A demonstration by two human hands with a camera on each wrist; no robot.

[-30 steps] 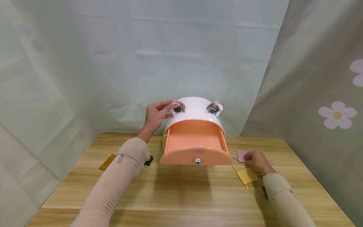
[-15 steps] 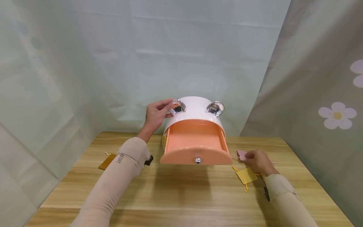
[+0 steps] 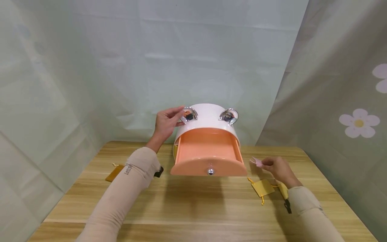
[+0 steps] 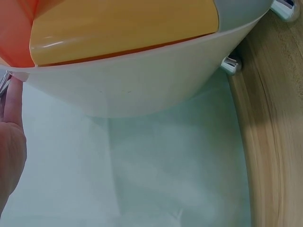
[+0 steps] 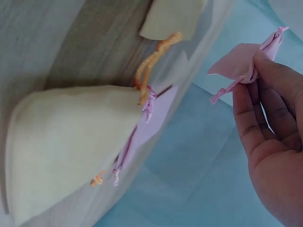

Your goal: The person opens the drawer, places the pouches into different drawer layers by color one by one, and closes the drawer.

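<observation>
On the right side of the wooden table [image 3: 193,208], just beside the open drawer, the right hand [image 3: 279,169] is holding a small pink pouch [image 3: 257,162] above the tabletop. In the right wrist view the thumb and the fingertips [image 5: 265,71] are pinching the pouch at its gathered end, with the pink drawstring hanging below them, so the grip is narrow and closed on the cloth. The rest of the pouch is pointing away from the palm to the left, toward the orange drawer [image 3: 208,153], whose open cavity is lying to the left of the hand and a little farther from the person. The drawer is sticking out of the white rounded box [image 3: 208,117] toward the person, with its silver knob [image 3: 210,171] in front. The right hand is clearly the nearer one to the pouch and to the right edge of the drawer.

The left hand [image 3: 165,122] is resting against the left side of the white box, its fingers touching the left chrome ear [image 3: 189,114] on top; they are looking rather straight, steadying the box and not closing around anything.

A yellow pouch [image 3: 263,187] with an orange cord is lying flat on the table just below the right hand, and a brown pouch [image 3: 115,172] is lying well apart, left of the left sleeve.

Compared with half a second ago, the pink pouch is now lifted off the table and the right hand has moved up and slightly away from the person, while the left hand and the drawer are staying where they were.
</observation>
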